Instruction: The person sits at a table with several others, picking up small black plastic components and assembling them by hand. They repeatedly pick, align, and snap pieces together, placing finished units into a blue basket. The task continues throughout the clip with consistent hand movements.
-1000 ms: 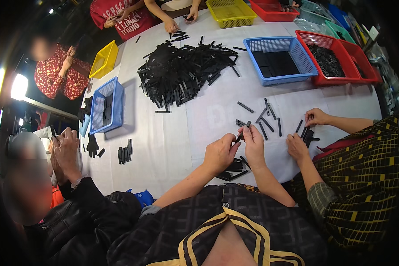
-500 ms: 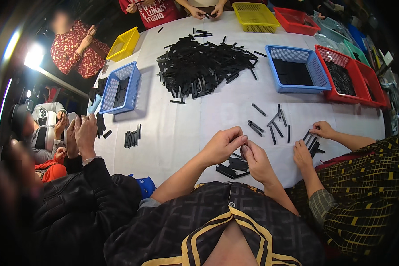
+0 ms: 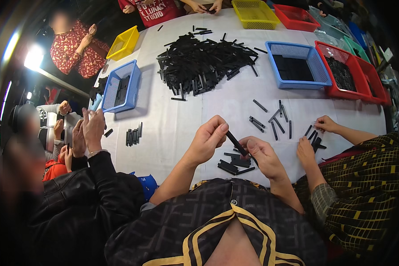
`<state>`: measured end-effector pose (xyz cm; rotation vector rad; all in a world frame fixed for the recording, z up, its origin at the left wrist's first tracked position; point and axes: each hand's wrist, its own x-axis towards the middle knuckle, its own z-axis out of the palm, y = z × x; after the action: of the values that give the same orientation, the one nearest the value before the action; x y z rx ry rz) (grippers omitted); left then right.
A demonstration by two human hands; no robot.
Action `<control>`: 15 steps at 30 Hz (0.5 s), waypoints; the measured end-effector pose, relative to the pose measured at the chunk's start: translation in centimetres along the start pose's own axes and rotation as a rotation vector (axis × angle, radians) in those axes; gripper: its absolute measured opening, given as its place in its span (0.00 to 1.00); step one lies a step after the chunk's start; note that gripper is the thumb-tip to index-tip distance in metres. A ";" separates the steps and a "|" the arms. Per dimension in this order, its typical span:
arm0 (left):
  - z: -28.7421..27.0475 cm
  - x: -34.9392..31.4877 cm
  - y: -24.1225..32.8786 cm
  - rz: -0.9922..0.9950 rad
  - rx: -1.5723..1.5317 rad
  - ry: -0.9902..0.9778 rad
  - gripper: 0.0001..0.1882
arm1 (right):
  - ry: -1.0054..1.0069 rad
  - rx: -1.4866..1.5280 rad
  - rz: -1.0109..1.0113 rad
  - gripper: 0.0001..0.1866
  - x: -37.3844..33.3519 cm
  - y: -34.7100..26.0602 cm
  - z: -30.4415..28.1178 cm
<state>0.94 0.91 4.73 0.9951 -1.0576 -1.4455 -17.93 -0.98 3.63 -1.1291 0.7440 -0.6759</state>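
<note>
A slim black plastic strip (image 3: 236,143) slants between my two hands, above the table. My left hand (image 3: 209,139) pinches its upper end between thumb and fingers. My right hand (image 3: 263,158) is closed about the lower end, with its fingertips partly hidden. Just beneath my hands, several black pieces (image 3: 228,167), some of them wider and flat, lie on the white tabletop (image 3: 181,128). Ahead and to the right, several loose black strips (image 3: 260,105) are scattered.
A large heap of black strips (image 3: 204,62) covers the table's middle. Blue baskets (image 3: 299,84) (image 3: 129,95), red baskets (image 3: 346,92) and yellow baskets (image 3: 255,20) stand around it. A co-worker's hands (image 3: 307,150) handle strips close on my right; another's hands (image 3: 92,128) are raised on my left.
My hands have drawn apart, the left moving up and leftward, and the black strip between them now shows. The co-worker's hands on the left have shifted slightly.
</note>
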 end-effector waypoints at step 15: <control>-0.7 0.0 0.4 0.105 0.054 0.303 0.14 | -0.025 -0.410 -0.153 0.11 -0.8 -1.7 0.9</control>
<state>1.72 0.76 4.95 1.1393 -0.9157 -1.1435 -17.85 -0.31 5.60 -1.5790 0.8018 -0.6514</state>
